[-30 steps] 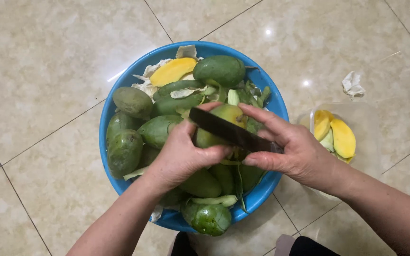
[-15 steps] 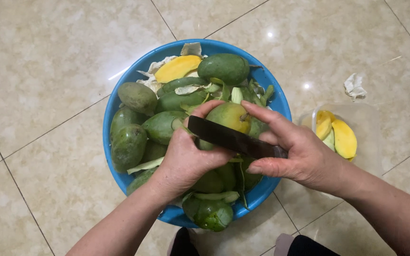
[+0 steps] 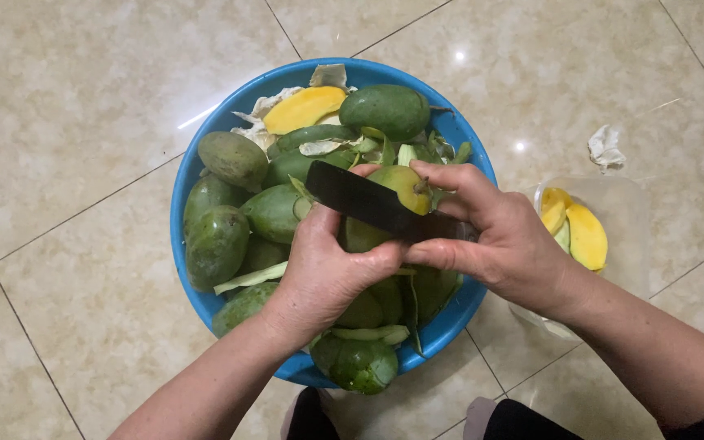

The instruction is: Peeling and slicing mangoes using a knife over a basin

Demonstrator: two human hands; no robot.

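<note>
Beige floor tiles (image 3: 83, 122) lie under everything. Left hand (image 3: 327, 273) fingers curl around a green mango (image 3: 397, 191) held over the blue basin (image 3: 197, 175); right hand (image 3: 503, 240) fingers clasp a dark knife (image 3: 368, 202) laid across that mango. Whole green mangoes and peels fill the basin, with yellow slices (image 3: 584, 236) in a clear container beside it.

Green mangoes in a blue basin on beige marbled tile

I see a yellow-green mango (image 3: 397, 189) under a black knife blade (image 3: 368, 204), dark green mangoes (image 3: 217, 244) filling the bright blue basin (image 3: 197, 301), yellow peeled slices (image 3: 584, 236) in a clear container (image 3: 625, 204), and a glossy beige floor (image 3: 67, 122) with dark grout lines.
</note>
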